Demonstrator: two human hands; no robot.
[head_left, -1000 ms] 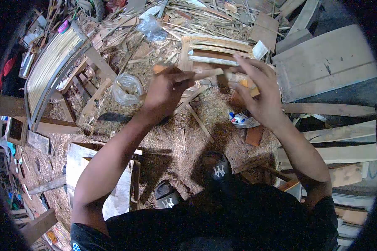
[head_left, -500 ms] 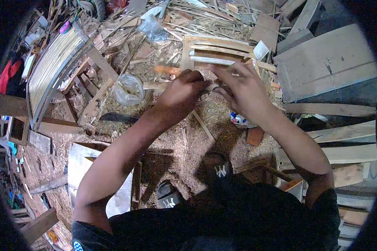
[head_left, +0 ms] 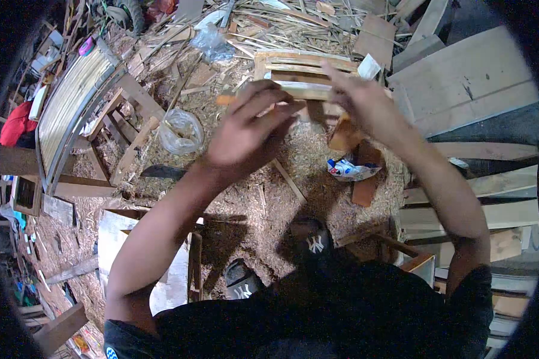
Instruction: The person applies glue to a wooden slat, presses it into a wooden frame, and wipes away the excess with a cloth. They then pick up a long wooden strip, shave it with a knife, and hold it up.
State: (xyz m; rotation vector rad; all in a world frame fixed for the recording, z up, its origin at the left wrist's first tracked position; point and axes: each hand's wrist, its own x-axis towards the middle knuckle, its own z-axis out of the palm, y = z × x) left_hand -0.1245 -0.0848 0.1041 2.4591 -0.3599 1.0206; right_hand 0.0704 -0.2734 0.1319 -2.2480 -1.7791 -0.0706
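Observation:
My left hand and my right hand are raised close together over a sawdust-covered floor. Between them they grip a thin pale wooden strip, the left hand's fingers curled over one end and the right hand pinching the other. An orange-brown end sticks out past my left fingers. Just beyond the hands lies a small wooden frame with slats. A brown wood piece shows under my right hand; whether it is held is unclear.
A clear plastic bag and a dark blade lie at the left. A blue-white wrapper lies at the right. A slatted bench stands far left, grey planks at the right. My black slippers are below.
Both hands dropped lower half a second ago and have now come back up toward the slatted frame, still holding the strip between them.

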